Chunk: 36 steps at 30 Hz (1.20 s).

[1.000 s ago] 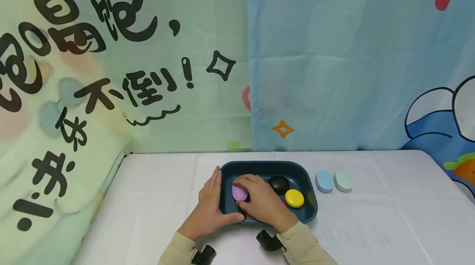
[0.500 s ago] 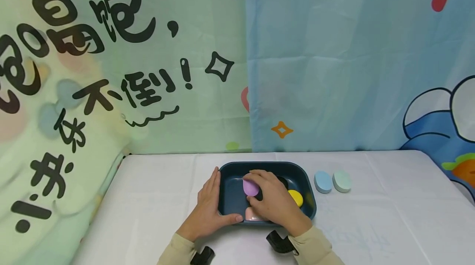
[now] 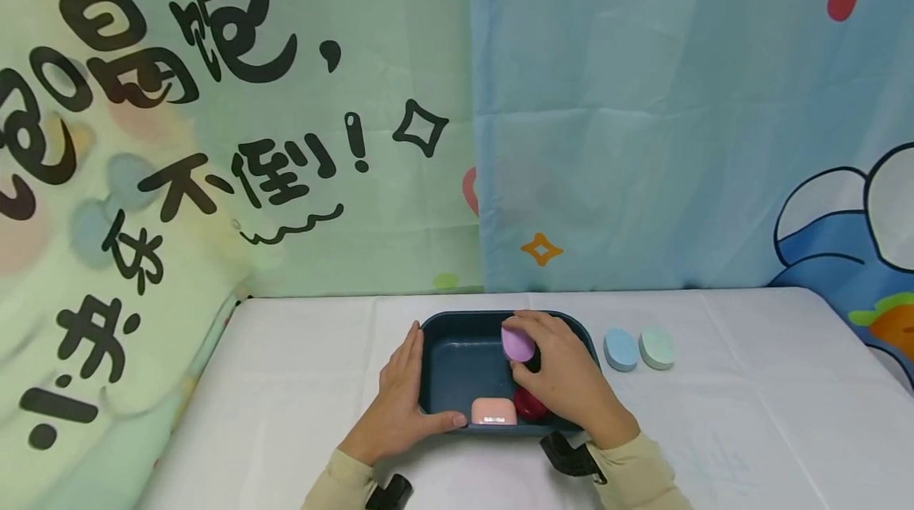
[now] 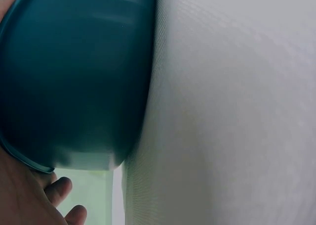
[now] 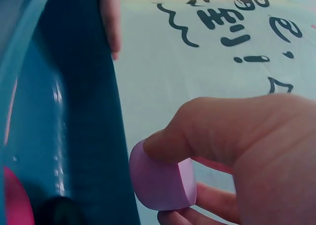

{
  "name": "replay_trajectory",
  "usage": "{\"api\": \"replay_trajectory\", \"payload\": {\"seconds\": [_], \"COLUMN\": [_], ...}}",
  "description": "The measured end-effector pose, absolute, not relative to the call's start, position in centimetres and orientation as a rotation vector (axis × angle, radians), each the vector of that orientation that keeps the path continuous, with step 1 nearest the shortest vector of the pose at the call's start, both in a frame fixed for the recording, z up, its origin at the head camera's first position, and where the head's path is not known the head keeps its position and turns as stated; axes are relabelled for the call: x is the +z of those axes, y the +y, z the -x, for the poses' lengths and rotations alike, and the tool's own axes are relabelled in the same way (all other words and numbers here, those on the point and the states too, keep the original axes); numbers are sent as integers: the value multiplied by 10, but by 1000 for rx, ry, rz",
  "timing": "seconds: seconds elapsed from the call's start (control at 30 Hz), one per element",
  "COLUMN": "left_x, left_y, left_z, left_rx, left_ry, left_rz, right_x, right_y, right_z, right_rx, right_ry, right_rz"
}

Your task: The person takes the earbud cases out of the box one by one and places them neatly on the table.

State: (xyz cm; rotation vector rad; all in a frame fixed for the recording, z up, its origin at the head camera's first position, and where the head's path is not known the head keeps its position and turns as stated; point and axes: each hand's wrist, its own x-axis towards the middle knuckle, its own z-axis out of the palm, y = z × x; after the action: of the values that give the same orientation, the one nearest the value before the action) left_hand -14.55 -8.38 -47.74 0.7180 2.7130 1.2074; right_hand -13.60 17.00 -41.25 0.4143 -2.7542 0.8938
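Purple block: one, pinched between thumb and fingers of the right hand, held over the dark blue tray, right of its middle, toward the far edge. Left hand: fingers straight along the tray's left edge, thumb at the near edge. Pink block: inside, by the near edge. Red piece: just right of it, partly hidden. Light blue block and mint block: on the white worktop, beyond the tray's right edge.

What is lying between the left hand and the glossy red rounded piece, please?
In the head view, a glossy pink rounded block lies between the left hand and the red piece.
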Motion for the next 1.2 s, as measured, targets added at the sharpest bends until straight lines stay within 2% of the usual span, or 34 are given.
{"api": "replay_trajectory", "payload": {"seconds": [0.63,1.2], "left_x": [-476,-477], "left_y": [-84,-83], "left_z": [147,147], "left_rx": [1192,1202], "left_ry": [2716,2702], "left_rz": [-707,-706], "right_x": [-395,-411], "right_y": [240,295], "right_z": [131,132], "right_rx": [846,710], "right_ry": [-2772,-2752], "right_rz": [-275,-218]}}
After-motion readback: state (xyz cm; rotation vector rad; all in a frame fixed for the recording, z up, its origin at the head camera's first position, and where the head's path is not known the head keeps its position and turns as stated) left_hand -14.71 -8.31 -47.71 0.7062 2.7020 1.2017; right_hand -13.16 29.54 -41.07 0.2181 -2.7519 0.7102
